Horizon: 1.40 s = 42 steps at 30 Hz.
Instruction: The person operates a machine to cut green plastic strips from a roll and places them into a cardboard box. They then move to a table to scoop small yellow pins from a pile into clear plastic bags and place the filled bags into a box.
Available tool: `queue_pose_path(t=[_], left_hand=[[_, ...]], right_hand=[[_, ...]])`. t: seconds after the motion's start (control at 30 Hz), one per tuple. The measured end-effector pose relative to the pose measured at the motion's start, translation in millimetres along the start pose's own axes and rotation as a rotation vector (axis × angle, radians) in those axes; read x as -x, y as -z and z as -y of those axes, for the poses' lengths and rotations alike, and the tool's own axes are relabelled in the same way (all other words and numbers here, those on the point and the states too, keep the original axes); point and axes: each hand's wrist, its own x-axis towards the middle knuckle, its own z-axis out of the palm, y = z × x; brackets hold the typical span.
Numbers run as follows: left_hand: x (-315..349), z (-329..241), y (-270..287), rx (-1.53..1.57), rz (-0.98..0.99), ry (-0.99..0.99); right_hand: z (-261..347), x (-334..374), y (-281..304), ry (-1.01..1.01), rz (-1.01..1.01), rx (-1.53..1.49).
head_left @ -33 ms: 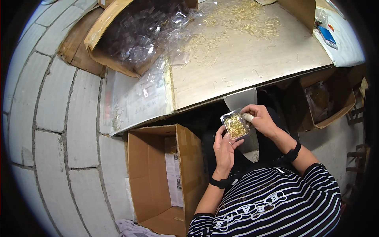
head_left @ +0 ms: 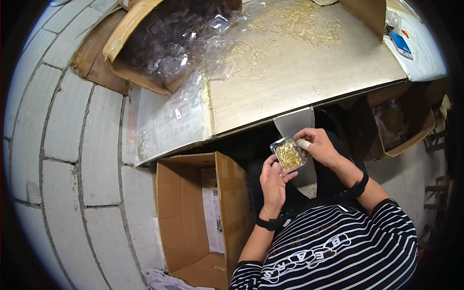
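A small clear plastic box [head_left: 289, 155] filled with thin, wire-like gold-coloured metal pieces is held up in front of my body, off the table. My left hand [head_left: 274, 186] grips it from the near left side, thumb and fingers around its edge. At the box's right edge, my right hand [head_left: 317, 146] has its thumb and fingers closed on the rim; pale tape wraps one digit. Its fingertips partly cover that side, so whether they also pinch a metal piece cannot be seen.
On the table [head_left: 309, 79] more gold pieces lie scattered toward the far side. A tilted cardboard carton [head_left: 140, 30] spills clear plastic boxes at the far left. An open carton [head_left: 186, 208] stands left of me, another [head_left: 415, 126] at right. A blue device [head_left: 400, 44] lies far right.
The plastic box and my left hand have shifted very slightly, with the box's tilt a little different. My right hand stays at the box's right edge.
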Motion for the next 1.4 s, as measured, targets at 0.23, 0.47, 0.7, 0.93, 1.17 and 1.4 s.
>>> queue_pose_path(t=[0.23,0.47,0.7,0.93,1.17,1.4], left_hand=[[-22,-18,28,0.090,0.285,0.437],[-21,-11,21,-0.090,0.219,0.327],[-14,3,15,-0.183,0.015,0.213],[-13,3,5,-0.131,-0.032,0.156],[-12,11,1,-0.027,-0.175,0.018],[-12,13,2,0.042,-0.185,-0.027]], right_hand=[[25,-5,5,-0.039,0.450,0.304],[8,-8,9,-0.065,0.162,0.170],[-5,5,8,0.013,0.155,0.331],[-9,10,-6,0.163,-0.067,0.245],[0,18,-17,0.626,-0.159,0.769],[-5,24,-13,0.631,-0.067,0.705]])
